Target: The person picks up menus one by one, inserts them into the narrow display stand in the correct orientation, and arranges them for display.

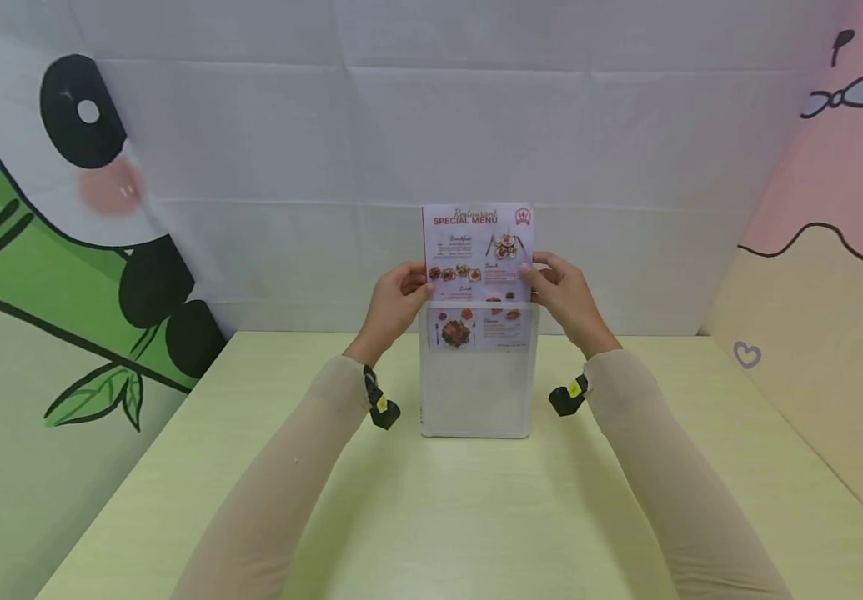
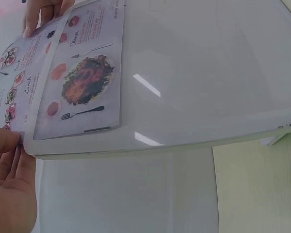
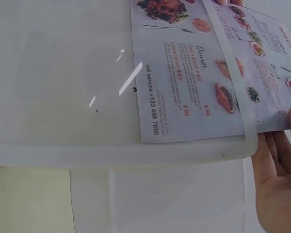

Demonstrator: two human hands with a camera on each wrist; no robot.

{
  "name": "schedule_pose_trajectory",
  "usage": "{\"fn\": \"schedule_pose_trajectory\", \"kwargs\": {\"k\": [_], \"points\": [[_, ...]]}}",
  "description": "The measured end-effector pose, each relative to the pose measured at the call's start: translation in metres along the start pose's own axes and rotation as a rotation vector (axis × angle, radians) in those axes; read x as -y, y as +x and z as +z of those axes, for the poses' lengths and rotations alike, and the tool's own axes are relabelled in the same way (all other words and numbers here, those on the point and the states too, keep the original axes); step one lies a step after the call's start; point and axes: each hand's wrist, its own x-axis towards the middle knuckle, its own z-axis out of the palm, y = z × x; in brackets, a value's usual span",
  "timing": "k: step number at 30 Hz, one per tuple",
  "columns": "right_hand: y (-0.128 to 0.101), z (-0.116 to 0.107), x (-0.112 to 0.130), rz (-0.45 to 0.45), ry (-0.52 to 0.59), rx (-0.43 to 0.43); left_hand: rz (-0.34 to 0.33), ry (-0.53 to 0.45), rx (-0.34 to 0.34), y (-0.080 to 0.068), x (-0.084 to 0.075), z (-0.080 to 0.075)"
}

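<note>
Pinching the menu card (image 1: 479, 254) by its side edges, left hand (image 1: 393, 302) and right hand (image 1: 568, 300) hold it partway in the clear stand (image 1: 476, 392).

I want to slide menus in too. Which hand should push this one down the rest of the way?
Neither alone, probably. The left hand and right hand pinch opposite edges of the menu, level, just above the clear stand. Pushing together likely keeps it straight.

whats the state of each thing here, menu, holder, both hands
menu: upright, lower part inside the holder, most of it above the rim
holder: clear, upright on the table
left hand: pinches the menu's left edge
right hand: pinches the menu's right edge
</note>
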Motion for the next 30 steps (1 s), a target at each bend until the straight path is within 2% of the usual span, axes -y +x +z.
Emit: {"fn": "schedule_pose_trajectory", "kwargs": {"k": [15, 30], "points": [[-0.0021, 0.0005, -0.0049, 0.014, -0.005, -0.014, 0.059, 0.044, -0.018, 0.0006, 0.0056, 0.0042], [-0.0031, 0.0024, -0.0080, 0.010, -0.044, -0.029, 0.063, 0.053, -0.025, 0.0003, 0.0064, 0.0062]]}}
